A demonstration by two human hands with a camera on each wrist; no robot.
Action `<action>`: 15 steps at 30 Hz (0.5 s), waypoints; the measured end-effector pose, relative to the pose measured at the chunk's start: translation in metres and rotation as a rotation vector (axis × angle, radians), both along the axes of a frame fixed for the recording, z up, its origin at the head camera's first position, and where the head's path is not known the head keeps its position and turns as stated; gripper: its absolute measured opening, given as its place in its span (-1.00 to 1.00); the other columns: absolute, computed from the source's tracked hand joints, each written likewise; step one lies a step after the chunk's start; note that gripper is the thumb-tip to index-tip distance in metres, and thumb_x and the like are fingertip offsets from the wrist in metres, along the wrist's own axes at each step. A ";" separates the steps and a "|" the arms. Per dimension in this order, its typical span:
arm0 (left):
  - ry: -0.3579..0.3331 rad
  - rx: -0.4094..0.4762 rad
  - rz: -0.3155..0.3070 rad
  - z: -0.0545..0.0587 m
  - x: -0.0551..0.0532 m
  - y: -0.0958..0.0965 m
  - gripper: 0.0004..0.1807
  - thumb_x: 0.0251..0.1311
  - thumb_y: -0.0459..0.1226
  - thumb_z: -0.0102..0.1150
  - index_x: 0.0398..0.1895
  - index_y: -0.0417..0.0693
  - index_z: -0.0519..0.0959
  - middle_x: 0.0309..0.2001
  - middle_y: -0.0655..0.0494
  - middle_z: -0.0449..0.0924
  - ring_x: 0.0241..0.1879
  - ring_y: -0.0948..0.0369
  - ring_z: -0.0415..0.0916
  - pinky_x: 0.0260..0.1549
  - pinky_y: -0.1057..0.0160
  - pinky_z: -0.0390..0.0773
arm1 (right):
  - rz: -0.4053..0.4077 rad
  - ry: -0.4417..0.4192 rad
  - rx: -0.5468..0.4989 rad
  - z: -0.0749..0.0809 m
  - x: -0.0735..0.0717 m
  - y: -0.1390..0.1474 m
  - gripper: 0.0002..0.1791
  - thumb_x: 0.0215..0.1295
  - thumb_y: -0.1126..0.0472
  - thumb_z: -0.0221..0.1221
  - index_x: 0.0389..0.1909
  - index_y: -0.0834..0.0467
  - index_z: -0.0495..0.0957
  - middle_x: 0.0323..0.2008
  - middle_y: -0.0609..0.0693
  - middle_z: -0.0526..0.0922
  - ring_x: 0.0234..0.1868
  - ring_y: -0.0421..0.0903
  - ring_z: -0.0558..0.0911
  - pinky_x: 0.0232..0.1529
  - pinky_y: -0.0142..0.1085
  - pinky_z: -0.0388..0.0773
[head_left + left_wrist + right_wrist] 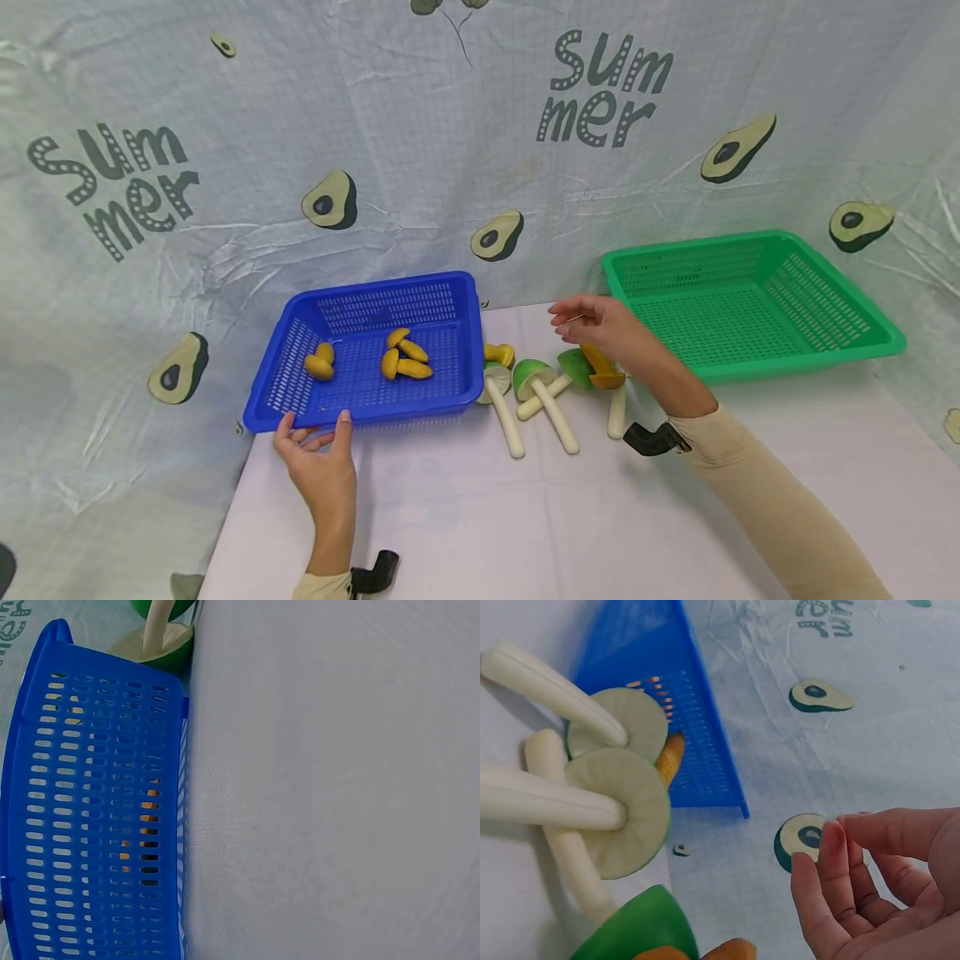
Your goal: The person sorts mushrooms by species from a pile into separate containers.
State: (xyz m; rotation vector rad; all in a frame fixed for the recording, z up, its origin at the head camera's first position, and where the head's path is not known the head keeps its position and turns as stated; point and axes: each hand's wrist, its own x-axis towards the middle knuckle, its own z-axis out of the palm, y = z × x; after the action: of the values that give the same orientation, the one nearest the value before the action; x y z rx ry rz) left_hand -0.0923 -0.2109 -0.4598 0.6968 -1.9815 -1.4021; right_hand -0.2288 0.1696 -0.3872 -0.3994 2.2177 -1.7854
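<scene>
My left hand [322, 475] holds the near rim of the blue basket [363, 412], its fingertips and thumb at the edge. Three yellow toy mushrooms [406, 367] lie inside that basket. My right hand [603, 329] hovers above the table between the baskets, fingers loosely bent and nothing in them. Beneath and beside it are several toy mushrooms with green caps [532, 377] and white stems [557, 421]. A yellow mushroom [606, 379] lies among them under the right hand; another yellow piece [498, 354] sits against the blue basket's right side.
A green basket [825, 360] with nothing visible inside stands at the back right. White cloth covers the table [480, 533]. Behind it hangs a cloth backdrop [420, 150] printed with avocados and lettering.
</scene>
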 end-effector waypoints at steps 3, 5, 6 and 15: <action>0.007 0.004 -0.001 0.000 0.000 0.000 -0.12 0.33 -0.06 0.30 0.56 -0.05 0.02 0.14 -0.09 0.30 -0.13 0.29 0.36 -0.32 0.62 0.42 | -0.018 0.013 0.021 -0.005 0.004 0.003 -0.65 0.44 0.28 0.21 0.19 0.24 0.53 0.07 0.16 0.60 0.02 -0.06 0.66 0.15 -0.19 0.60; 0.010 0.007 -0.002 0.000 0.000 0.000 -0.12 0.33 -0.06 0.30 0.55 -0.06 0.02 0.13 -0.08 0.29 -0.12 0.27 0.36 -0.32 0.62 0.42 | -0.034 0.033 0.037 -0.009 0.006 0.005 -0.67 0.43 0.29 0.21 0.17 0.24 0.55 0.09 0.16 0.61 0.05 -0.02 0.65 0.12 -0.26 0.61; 0.011 0.009 -0.002 0.000 -0.001 0.000 -0.12 0.33 -0.06 0.30 0.55 -0.06 0.02 0.13 -0.08 0.29 -0.12 0.27 0.36 -0.32 0.62 0.42 | -0.043 0.043 0.044 -0.010 0.007 0.006 -0.68 0.43 0.30 0.20 0.17 0.24 0.56 0.10 0.16 0.61 0.07 -0.01 0.64 0.10 -0.30 0.61; 0.008 0.018 0.000 -0.001 -0.001 -0.001 -0.12 0.34 -0.06 0.29 0.56 -0.05 0.02 0.12 -0.05 0.29 -0.12 0.27 0.36 -0.32 0.63 0.42 | -0.094 0.059 0.030 -0.016 0.013 0.011 -0.68 0.46 0.31 0.15 0.19 0.24 0.52 0.22 0.13 0.54 0.26 0.08 0.52 0.10 -0.45 0.53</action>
State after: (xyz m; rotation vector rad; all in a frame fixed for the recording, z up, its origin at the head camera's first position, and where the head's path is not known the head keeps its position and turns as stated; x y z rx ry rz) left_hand -0.0931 -0.2117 -0.4606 0.6981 -1.9656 -1.4218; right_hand -0.2156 0.1805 -0.4032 -0.3515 2.3367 -1.8063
